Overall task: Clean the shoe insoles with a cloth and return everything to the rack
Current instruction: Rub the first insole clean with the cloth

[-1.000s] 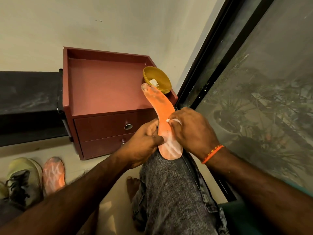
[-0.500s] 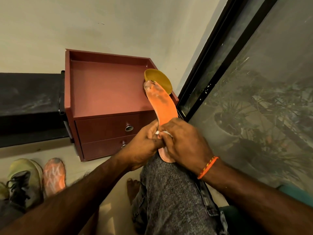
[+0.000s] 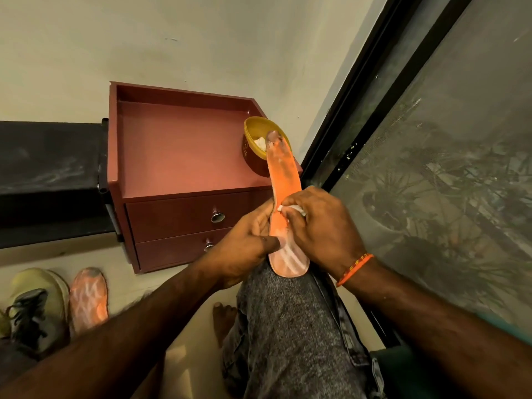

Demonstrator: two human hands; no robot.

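A: Item one, orange insole (image 3: 283,180): we hold it propped heel-down on our knee (image 3: 276,286), toe rising in front of the yellow bowl (image 3: 260,145) on the red drawer unit (image 3: 184,156).

B: Hands? Our left hand (image 3: 247,249) grips the insole's left edge, thumb across the heel end. Our right hand (image 3: 322,226) pinches a small white cloth (image 3: 290,208) against the middle.

A: Step in hand, we judge: wiping the first insole, midway along. The toe looks grey and soiled.

B: Next move calls for sliding the cloth toward the toe, left grip steady against bending.

A: Item two, second insole (image 3: 87,298): on the floor, left of the drawer unit, beside a shoe (image 3: 36,306). Rack: we cannot tell which piece.
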